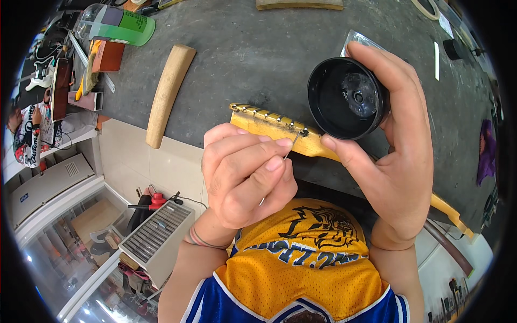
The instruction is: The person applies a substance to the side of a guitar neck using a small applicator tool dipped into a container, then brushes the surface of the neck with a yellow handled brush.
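Observation:
My left hand (245,169) pinches a thin metal pick (296,141). The pick's tip meets a dark, smeared spot near one end of a row of metal posts on a yellow guitar headstock (264,125). Wrapped around a round black cup (323,102), my right hand (401,107) tilts it so its inside shows, with a clear, glossy blob in it. My right thumb tip lies at the headstock's edge, just below the cup. The neck runs rightward behind my right hand, which hides part of it.
A curved wooden block (169,97) lies left on the dark bench top (231,59); another wooden piece (299,4) is at the far edge. A green-liquid bottle (121,24) lies far left. Lower left stands a slotted tool box (156,231). Another person (32,129) is at the left.

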Demonstrator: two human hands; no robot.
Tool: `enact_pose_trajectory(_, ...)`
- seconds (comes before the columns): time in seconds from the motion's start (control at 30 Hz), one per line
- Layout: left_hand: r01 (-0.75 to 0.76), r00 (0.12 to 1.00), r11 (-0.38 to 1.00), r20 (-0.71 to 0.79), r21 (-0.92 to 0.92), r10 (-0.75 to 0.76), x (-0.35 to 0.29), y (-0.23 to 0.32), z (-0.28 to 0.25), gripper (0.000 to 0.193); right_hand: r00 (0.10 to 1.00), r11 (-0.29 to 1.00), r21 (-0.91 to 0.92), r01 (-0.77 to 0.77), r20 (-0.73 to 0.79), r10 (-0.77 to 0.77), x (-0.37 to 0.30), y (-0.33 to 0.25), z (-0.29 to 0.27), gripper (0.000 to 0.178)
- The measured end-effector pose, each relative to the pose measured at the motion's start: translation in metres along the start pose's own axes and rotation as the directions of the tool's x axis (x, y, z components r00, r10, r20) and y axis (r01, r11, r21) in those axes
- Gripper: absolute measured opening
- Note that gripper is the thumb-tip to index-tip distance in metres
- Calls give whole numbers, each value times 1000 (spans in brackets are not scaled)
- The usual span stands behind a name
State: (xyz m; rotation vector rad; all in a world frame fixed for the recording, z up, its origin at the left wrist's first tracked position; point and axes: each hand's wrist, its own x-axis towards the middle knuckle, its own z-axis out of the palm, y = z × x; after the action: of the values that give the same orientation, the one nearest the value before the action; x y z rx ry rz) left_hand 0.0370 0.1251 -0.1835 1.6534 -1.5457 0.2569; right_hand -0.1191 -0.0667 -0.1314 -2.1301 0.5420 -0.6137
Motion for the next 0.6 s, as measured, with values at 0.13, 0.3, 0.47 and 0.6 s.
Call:
enact_pose_trajectory(0.13, -3, 1000, 1000, 22, -4, 3, 5, 3, -3, 44, 1000, 1000, -1, -5, -1, 5, 1, -2, -2, 92)
enact_pose_trajectory(0.3, 2, 1000, 1000, 8, 0, -2, 4, 3, 0, 44, 1000, 1000, -4, 4, -4, -4, 1, -1, -3, 92)
enact_pose_trajectory(0.47, 1, 1000, 1000, 12, -21, 0, 3, 2, -2, 43, 1000, 1000, 1, 6, 1, -6, 0, -1, -3, 92)
enact_pose_trajectory(0.6, 18, 1000, 1000, -8, -25, -18, 1, 2, -3, 43, 1000, 1000, 4, 3, -1, -3, 0, -2, -3, 93)
